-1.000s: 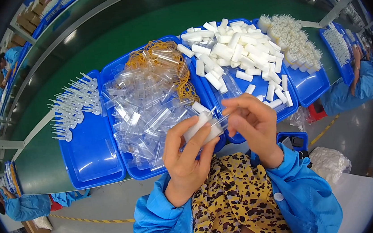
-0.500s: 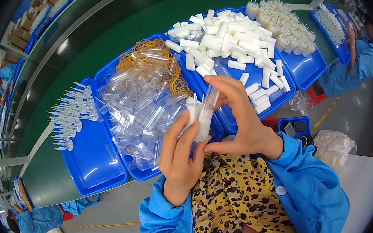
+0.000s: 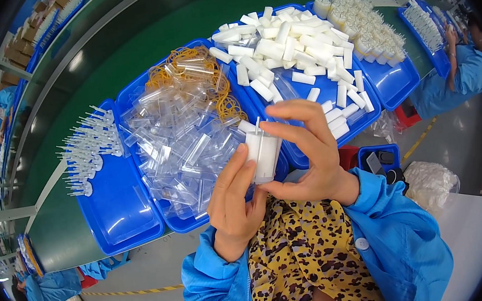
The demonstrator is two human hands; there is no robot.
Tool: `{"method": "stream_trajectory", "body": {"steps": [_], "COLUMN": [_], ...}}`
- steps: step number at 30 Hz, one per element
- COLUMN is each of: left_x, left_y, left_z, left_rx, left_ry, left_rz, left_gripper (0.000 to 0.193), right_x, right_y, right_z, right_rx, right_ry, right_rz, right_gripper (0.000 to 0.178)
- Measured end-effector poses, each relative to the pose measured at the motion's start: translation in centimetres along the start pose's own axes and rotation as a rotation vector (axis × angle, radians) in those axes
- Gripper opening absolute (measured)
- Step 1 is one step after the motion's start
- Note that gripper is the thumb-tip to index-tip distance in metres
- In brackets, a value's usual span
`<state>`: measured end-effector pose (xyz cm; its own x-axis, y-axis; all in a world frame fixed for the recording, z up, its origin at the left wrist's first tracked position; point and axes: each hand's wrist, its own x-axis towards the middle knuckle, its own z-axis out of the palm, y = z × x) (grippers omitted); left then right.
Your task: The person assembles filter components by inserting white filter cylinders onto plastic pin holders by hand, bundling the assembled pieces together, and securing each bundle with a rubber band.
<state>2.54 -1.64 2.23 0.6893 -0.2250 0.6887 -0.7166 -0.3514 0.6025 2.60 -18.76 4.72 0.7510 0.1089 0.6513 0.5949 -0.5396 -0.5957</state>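
Locate white block assembly (image 3: pixel 264 158) between both hands, in front of the torso. Note thin pins (image 3: pixel 258 127) projecting from its far end and clear plastic (image 3: pixel 264 179) at its near end.

Left hand (image 3: pixel 233 194): grasping the assembly, fingertips against its left side. Right hand (image 3: pixel 314 158): grasping the assembly from the right, thumb at its near end, index fingertip beside the pins; contact between index fingertip and pins: cannot tell.

Directly left of the assembly: sleeve tray (image 3: pixel 173 222), blue, filled with clear plastic sleeves (image 3: pixel 178 156), with yellow-brown rubber bands (image 3: pixel 225 102) heaped toward the far side. Farther left of the assembly: stem tray (image 3: pixel 119 214), also blue, with white stemmed parts (image 3: pixel 92 144) on round bases.

Beyond the assembly and to its right: block tray (image 3: pixel 368 119), blue, piled with loose white rectangular blocks (image 3: pixel 300 40). Farther right: fourth blue tray (image 3: pixel 391 84), with closely packed white pin-topped pieces (image 3: pixel 366 31). Beneath the trays, extending beyond the assembly: green table surface (image 3: pixel 99 59).

Nearer than the assembly: yellow dark-spotted blouse (image 3: pixel 303 249) between blue sleeves (image 3: pixel 393 223). Right of the assembly, past the table edge: small blue bin (image 3: pixel 392 150) and translucent bag (image 3: pixel 432 181). Far right of the assembly: co-worker (image 3: pixel 459 65) in blue.
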Motion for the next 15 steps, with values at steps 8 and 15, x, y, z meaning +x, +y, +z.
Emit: {"method": "stream_trajectory", "body": {"steps": [8, 15], "left_x": [-0.5, -0.3], "left_y": [-0.2, -0.2], "left_z": [-0.5, -1.4], "left_rx": [0.004, -0.555], "left_ry": [0.025, 0.152], "left_rz": [-0.055, -0.448], "left_gripper": [0.044, 0.043], "right_x": [0.8, 0.7], "right_y": [-0.2, 5.7], "right_z": [0.1, -2.6], "right_rx": [-0.067, -0.293], "right_ry": [-0.028, -0.191], "right_rz": [-0.031, 0.148], "right_gripper": [0.066, 0.038]}}
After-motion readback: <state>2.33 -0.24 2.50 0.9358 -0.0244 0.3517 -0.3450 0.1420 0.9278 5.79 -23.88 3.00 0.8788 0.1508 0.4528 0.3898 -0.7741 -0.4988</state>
